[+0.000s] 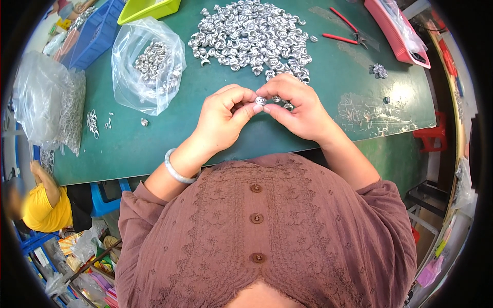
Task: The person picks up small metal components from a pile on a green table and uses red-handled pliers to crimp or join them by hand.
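Between the fingertips of both hands is a small, round, silver metal piece (260,100) with dark slots on its face. My left hand (224,114) pinches it from one side with thumb and forefinger. My right hand (297,109) closes on its other side, also by thumb and forefinger. More silver pieces (288,106) show in the gap under my right fingers; whether that hand holds them or they lie on the table, I cannot tell. Just beyond my hands spreads a large heap of curved silver pieces (251,36).
On the green table (169,149) are an open clear bag (120,66) of silver pieces, red-handled pliers (345,28), a pink basket (393,33), a blue crate (97,38), a green tray (146,11) and a bag of chains (69,105). A person in yellow (49,208) sits at the left.
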Tool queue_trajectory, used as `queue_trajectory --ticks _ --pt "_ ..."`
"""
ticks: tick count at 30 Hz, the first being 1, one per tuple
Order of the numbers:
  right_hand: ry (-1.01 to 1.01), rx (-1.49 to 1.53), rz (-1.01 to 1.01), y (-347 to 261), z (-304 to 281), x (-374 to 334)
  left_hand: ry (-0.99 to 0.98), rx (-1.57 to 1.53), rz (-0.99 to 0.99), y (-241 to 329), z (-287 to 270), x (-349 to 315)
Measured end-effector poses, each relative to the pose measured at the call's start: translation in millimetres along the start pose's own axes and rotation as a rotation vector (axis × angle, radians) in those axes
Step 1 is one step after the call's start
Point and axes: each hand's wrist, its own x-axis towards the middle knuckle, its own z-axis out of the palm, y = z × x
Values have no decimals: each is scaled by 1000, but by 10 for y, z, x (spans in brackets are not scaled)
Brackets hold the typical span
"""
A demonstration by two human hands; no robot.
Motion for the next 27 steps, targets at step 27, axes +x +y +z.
queue_trajectory --ticks 27 --pt "85 119 22 -52 47 -41 132 67 192 75 69 -62"
